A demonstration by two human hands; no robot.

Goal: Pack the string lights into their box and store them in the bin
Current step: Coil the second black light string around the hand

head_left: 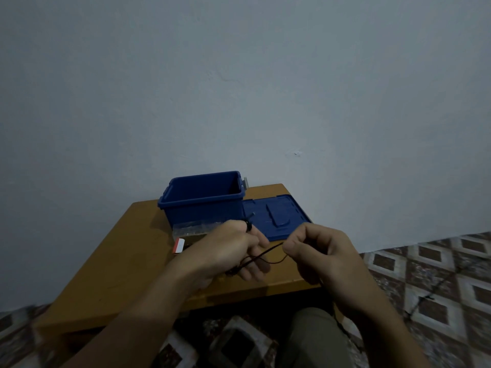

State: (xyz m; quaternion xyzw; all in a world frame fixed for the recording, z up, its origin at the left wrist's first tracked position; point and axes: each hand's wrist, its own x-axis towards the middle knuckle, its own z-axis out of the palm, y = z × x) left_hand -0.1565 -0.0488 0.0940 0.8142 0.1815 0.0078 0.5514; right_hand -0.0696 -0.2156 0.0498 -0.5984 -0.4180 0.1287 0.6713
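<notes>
A person sits at a low wooden table [119, 261] with an open blue bin [204, 211] at its far edge, against a pale wall. The bin's blue lid [276, 216] lies flat just to the right of the bin. Directly in front of the bin sits a clear plastic bag [191, 227], and touching the bag's near side is a small box [178, 245] with a red and white end, mostly hidden.

Both hands hover in front of the bin, nearer the viewer. The left hand [233, 251] grips a few loops of the string lights [268, 250], a thin dark wire, with its fingers curled round them. The right hand [318, 251], in front of the lid, pinches the same wire between thumb and forefinger, drawing a short stretch taut between the hands. A dark line on the tiled floor far right of the bin may be the trailing end, though this is unclear.

The step in hand appears to be coiling. To do it well, keep the loops even and small enough for the box, feed wire with light tension, and avoid kinks.
</notes>
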